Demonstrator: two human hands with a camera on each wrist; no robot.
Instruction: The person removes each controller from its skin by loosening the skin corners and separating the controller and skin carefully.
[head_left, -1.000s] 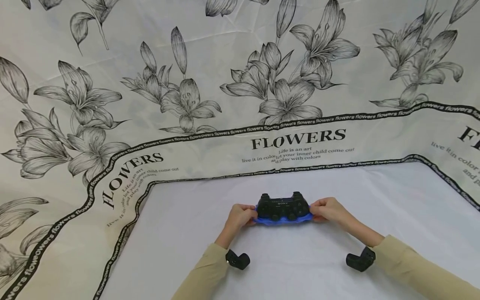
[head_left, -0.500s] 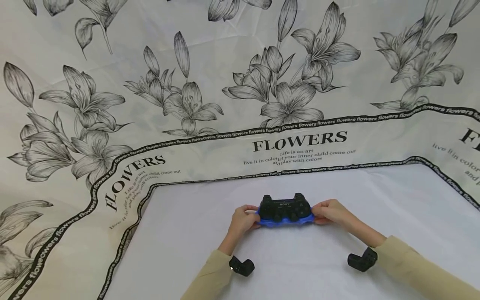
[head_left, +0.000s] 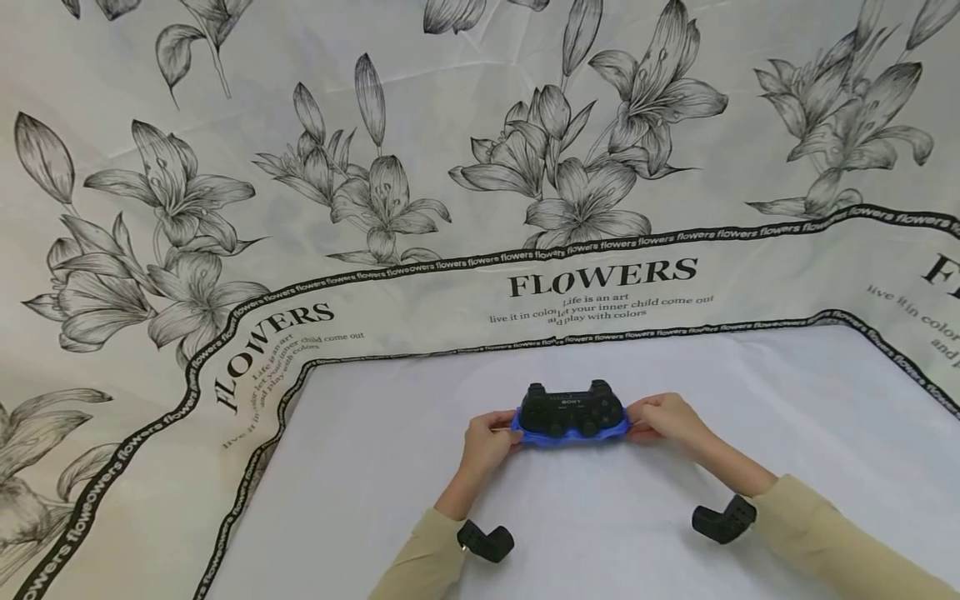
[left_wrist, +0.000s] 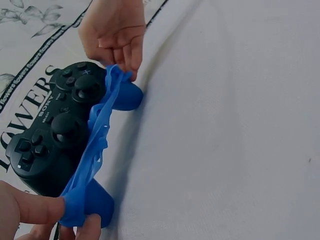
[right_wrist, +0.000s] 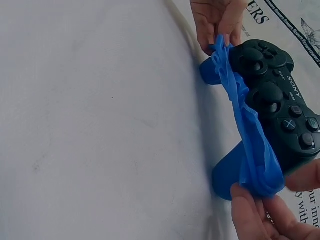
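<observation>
A black Sony game controller (head_left: 572, 410) sits over the white-covered table, its face with sticks and buttons showing. Its two handles are inside a blue silicone controller cover (left_wrist: 97, 145), whose bunched edge runs across just below the sticks. My left hand (head_left: 487, 450) pinches the cover at the left handle between thumb and fingers. At the other handle, my right hand (head_left: 667, 423) grips the cover's right end; in the right wrist view its fingers (right_wrist: 250, 215) press up against the blue edge. The upper part of the controller is bare of the cover.
White cloth (head_left: 375, 483) covers the table. Behind it rises a backdrop (head_left: 420, 312) printed with black lilies and lettering. Black wrist-worn cameras (head_left: 487, 542) stick out by both light tan sleeves (head_left: 832, 529).
The whole head view has shifted a little to the right. Both hands keep their grip on the cover, and the controller stays nearly in place between them.
</observation>
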